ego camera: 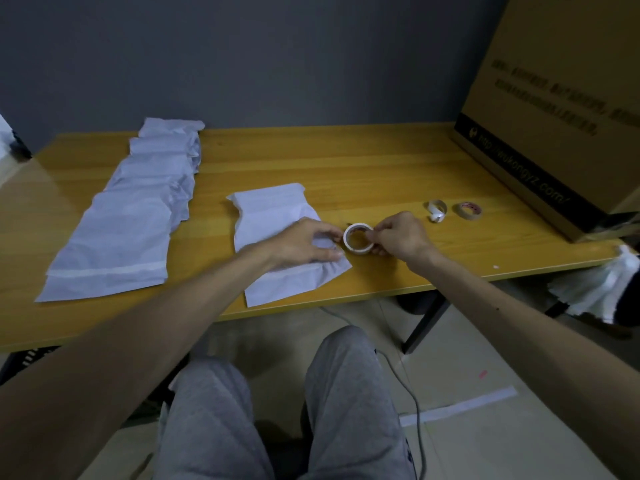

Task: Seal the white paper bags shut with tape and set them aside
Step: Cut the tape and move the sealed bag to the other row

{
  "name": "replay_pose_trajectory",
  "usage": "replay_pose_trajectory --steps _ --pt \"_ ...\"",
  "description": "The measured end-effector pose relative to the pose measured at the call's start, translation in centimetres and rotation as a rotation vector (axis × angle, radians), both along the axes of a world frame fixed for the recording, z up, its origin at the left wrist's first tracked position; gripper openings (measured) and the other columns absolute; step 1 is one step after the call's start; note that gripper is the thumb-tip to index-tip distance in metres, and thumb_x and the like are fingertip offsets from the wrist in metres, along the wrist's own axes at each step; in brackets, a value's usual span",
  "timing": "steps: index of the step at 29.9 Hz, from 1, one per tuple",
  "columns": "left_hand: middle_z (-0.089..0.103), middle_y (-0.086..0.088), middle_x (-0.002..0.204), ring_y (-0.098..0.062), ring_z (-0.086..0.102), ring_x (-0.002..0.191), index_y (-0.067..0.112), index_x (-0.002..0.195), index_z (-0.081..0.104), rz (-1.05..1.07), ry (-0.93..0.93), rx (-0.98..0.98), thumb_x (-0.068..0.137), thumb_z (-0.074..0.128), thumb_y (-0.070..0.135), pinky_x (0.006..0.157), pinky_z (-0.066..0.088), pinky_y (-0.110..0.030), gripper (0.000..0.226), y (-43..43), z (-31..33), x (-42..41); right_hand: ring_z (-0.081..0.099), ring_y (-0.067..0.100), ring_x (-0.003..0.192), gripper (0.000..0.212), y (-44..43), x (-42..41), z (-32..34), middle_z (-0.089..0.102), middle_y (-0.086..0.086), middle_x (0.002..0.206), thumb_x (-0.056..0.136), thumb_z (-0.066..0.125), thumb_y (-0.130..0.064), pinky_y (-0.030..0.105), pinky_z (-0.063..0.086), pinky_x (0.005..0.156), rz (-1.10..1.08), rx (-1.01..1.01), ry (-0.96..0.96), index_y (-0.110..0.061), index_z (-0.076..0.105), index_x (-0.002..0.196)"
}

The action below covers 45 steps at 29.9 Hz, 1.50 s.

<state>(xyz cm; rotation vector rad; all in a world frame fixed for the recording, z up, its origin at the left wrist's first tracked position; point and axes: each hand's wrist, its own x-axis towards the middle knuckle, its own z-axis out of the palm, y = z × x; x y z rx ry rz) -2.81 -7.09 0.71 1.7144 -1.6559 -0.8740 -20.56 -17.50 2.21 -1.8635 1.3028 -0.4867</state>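
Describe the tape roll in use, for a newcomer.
On the wooden table, find the lone white bag. Beside its right edge is the white tape roll, gripped by left hand and right hand; the brown roll and loose core farther right lie untouched.

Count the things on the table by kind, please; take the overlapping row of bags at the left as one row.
Tape rolls: 3 (white roll, brown roll, small roll with a loose end)
Single bag: 1
Row of bags: 1
Box: 1
Total: 6
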Motion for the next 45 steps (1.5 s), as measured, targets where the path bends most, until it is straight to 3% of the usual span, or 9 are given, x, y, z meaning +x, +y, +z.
replay_pose_trajectory --steps 5,9,11,14,18,26,30,35,45 --pt "0.070 0.000 0.094 -0.014 0.059 0.101 0.017 0.110 0.070 -0.010 -0.099 0.004 0.078 0.079 0.024 0.088 0.051 -0.027 0.034 -0.6 -0.5 0.7 0.066 0.020 0.070 0.025 -0.4 0.0 0.1 0.071 0.012 0.076 0.089 0.066 -0.024 0.031 0.054 0.064 0.059 -0.186 0.176 0.000 0.071 0.082" --pt "0.064 0.004 0.087 -0.021 0.044 0.108 0.033 0.078 0.070 -0.010 -0.213 -0.021 0.077 0.079 0.029 0.094 0.042 -0.032 0.010 -0.6 -0.6 0.5 0.060 0.024 0.079 0.018 -0.1 -0.1 0.2 0.065 0.011 0.088 0.091 0.063 -0.019 0.030 0.047 0.065 0.073 -0.329 0.284 -0.003 0.070 0.091" --pt "0.062 0.002 0.092 -0.019 0.036 0.109 0.028 0.079 0.071 0.004 -0.213 -0.029 0.079 0.077 0.028 0.092 0.033 -0.026 0.006 -0.5 -0.3 0.3 0.062 0.025 0.082 0.013 0.6 -0.3 0.0 0.067 0.010 0.090 0.090 0.060 -0.014 0.033 0.051 0.068 0.094 -0.452 0.211 -0.006 0.070 0.090" --pt "0.063 0.000 0.103 -0.018 0.032 0.108 0.026 0.079 0.069 0.002 -0.205 -0.026 0.082 0.075 0.025 0.088 0.024 -0.019 0.006 -0.6 0.1 0.2 0.061 0.012 0.073 0.010 2.9 -0.7 0.1 0.069 0.000 0.081 0.088 0.064 -0.018 0.020 0.048 0.065 0.191 -0.428 0.016 -0.012 0.072 0.087" --pt "0.067 -0.001 0.092 -0.025 0.048 0.108 0.040 0.068 0.064 -0.011 -0.197 -0.023 0.080 0.075 0.027 0.093 0.042 -0.035 0.021 -1.0 0.2 0.4 0.058 -0.003 0.069 0.009 4.4 -0.6 -1.1 0.066 -0.006 0.077 0.081 0.074 -0.021 0.007 0.041 0.061 0.269 -0.269 -0.053 -0.015 0.068 0.085" --pt "0.065 -0.005 0.096 -0.016 0.050 0.103 0.031 0.072 0.063 0.014 -0.205 0.054 0.087 0.067 0.022 0.082 0.042 -0.025 0.018 -1.4 0.4 0.1 0.064 0.016 0.072 0.015 5.4 -0.1 -1.1 0.068 0.001 0.072 0.079 0.056 0.000 0.028 0.049 0.064 0.200 -0.149 -0.156 -0.015 0.060 0.077" --pt "0.063 -0.008 0.098 -0.019 0.049 0.104 0.032 0.070 0.061 0.023 -0.211 0.080 0.089 0.064 0.023 0.087 0.045 -0.033 0.022 -1.4 0.6 -0.2 0.068 0.016 0.074 0.016 4.8 -0.3 -0.1 0.072 -0.002 0.071 0.080 0.052 -0.004 0.037 0.056 0.072 0.141 -0.160 -0.215 -0.015 0.063 0.079" --pt "0.054 -0.012 0.107 -0.020 0.038 0.110 0.028 0.081 0.059 0.029 -0.276 0.111 0.092 0.059 0.021 0.083 0.034 -0.026 0.013 -1.4 1.0 -0.7 0.064 0.010 0.072 0.009 5.2 0.0 -0.3 0.068 -0.001 0.075 0.081 0.073 -0.023 0.006 0.040 0.056 0.263 -0.325 -0.050 -0.017 0.067 0.079" --pt "0.057 -0.014 0.112 -0.012 0.028 0.109 0.024 0.091 0.059 0.006 -0.278 0.100 0.093 0.060 0.027 0.084 0.028 -0.020 0.003 -1.1 1.3 -0.7 0.066 0.016 0.078 0.019 6.0 0.1 -1.4 0.074 0.009 0.088 0.080 0.071 -0.007 0.017 0.045 0.072 0.180 -0.424 -0.070 -0.005 0.074 0.099"
